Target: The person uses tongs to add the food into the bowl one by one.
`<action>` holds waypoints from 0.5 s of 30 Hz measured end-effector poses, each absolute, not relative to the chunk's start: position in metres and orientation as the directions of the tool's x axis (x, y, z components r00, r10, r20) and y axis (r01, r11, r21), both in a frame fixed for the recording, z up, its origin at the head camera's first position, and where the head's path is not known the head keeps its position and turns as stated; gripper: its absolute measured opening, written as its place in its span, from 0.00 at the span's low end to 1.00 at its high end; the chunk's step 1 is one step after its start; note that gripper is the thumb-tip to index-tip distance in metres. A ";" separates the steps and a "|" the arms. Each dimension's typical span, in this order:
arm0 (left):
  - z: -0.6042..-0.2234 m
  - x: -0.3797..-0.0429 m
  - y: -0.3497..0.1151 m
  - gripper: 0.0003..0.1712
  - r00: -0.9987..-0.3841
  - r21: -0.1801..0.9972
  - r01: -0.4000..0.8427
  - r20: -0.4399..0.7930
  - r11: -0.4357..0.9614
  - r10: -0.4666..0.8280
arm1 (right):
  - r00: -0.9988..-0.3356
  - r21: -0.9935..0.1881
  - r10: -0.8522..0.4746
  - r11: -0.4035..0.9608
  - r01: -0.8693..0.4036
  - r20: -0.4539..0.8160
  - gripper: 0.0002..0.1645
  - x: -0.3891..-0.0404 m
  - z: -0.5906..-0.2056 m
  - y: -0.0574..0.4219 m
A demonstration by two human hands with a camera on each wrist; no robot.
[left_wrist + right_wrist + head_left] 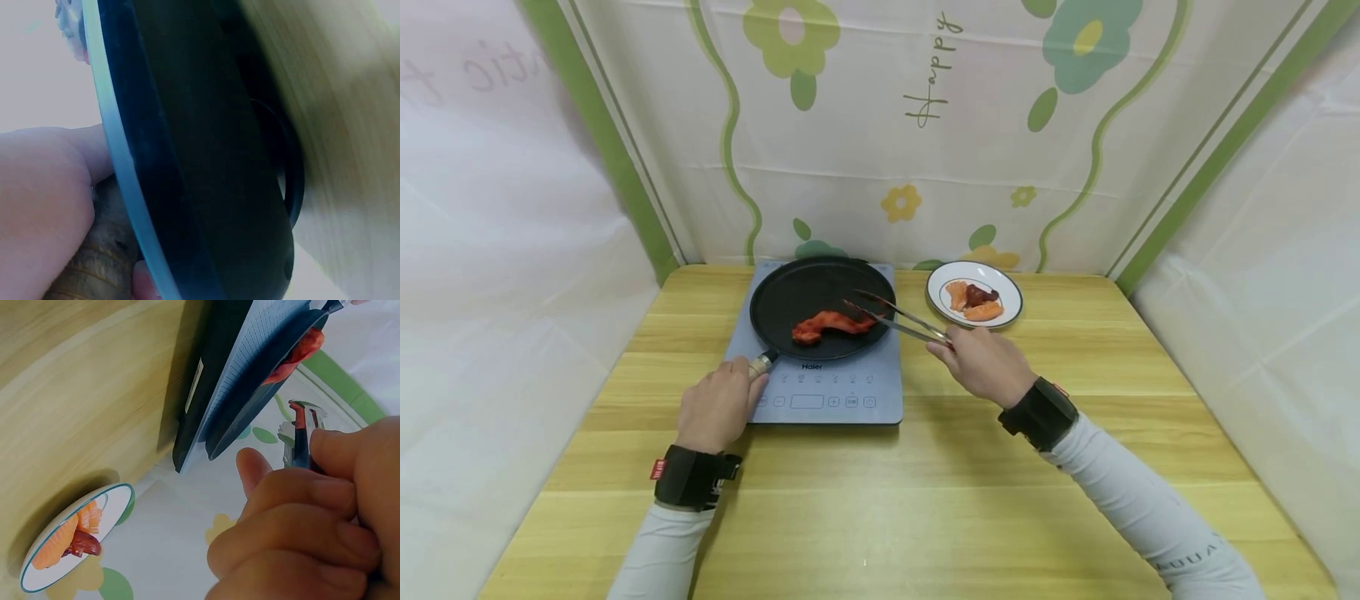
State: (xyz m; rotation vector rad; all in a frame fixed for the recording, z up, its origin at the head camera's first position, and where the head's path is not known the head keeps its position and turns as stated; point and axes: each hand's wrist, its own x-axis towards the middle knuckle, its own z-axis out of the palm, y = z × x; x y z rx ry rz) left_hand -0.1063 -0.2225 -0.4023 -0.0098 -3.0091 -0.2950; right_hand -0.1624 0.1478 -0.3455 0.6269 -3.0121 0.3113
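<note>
One long red piece of meat [823,323] lies in the one black pan [793,292]. The left hand [718,404] has its grip wrapped round the pan's single handle [763,364]; the right hand [988,367] has its grip closed on one pair of tongs [938,335], their two tips parted over the pan's right side. Whether they touch the meat I cannot tell. Under the pan is one cooker [880,387]; to its right, one plate [992,279] bears three pieces, two orange, one dark red. All stand on the wooden surface [865,500].

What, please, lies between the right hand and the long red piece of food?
Silver metal tongs, gripped by the right hand, as the head view shows.
</note>
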 end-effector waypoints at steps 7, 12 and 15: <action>-0.401 -0.106 -0.223 0.22 -0.993 0.194 0.020 0.115 0.981 -0.003 | -0.914 -0.193 -0.388 0.894 -0.404 0.118 0.22 -0.158 -0.347 0.149; -0.401 -0.106 -0.223 0.22 -0.993 0.195 0.022 0.119 0.981 -0.001 | -0.916 -0.206 -0.384 0.893 -0.400 0.115 0.22 -0.156 -0.348 0.150; -0.401 -0.106 -0.223 0.22 -0.993 0.197 0.025 0.119 0.980 0.001 | -0.919 -0.211 -0.380 0.895 -0.394 0.105 0.23 -0.156 -0.350 0.150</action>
